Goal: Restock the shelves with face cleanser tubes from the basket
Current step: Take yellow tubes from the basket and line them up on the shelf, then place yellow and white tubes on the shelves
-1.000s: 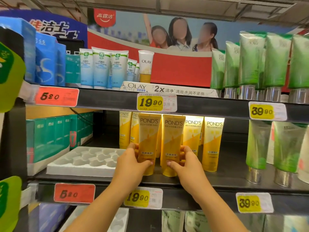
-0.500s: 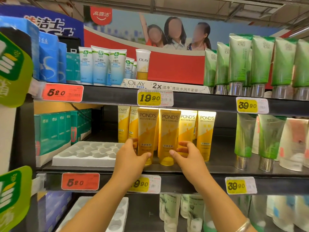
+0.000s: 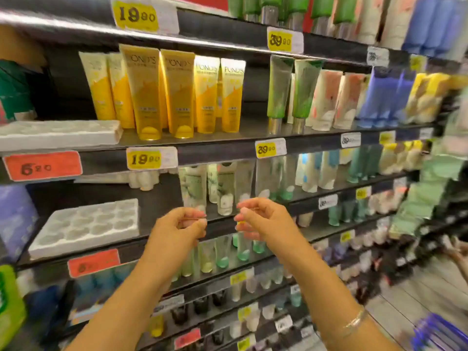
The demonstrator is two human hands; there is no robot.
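Several yellow face cleanser tubes point(image 3: 162, 92) stand cap-down in a row on the middle shelf point(image 3: 228, 143), two of them at the front edge. My left hand point(image 3: 181, 226) and my right hand point(image 3: 258, 219) hover side by side below that shelf, clear of the tubes. Both hold nothing, and their fingers are loosely curled. A corner of the blue basket point(image 3: 440, 333) shows at the bottom right, blurred.
Green and pink tubes point(image 3: 304, 92) stand right of the yellow ones. White empty trays point(image 3: 58, 134) lie on the left of two shelves. Lower shelves carry several small tubes and bottles point(image 3: 222, 188). Another person's hand point(image 3: 455, 249) shows at the far right.
Both hands let go of the two front yellow tubes and dropped below the shelf. The camera has tilted down and to the right.
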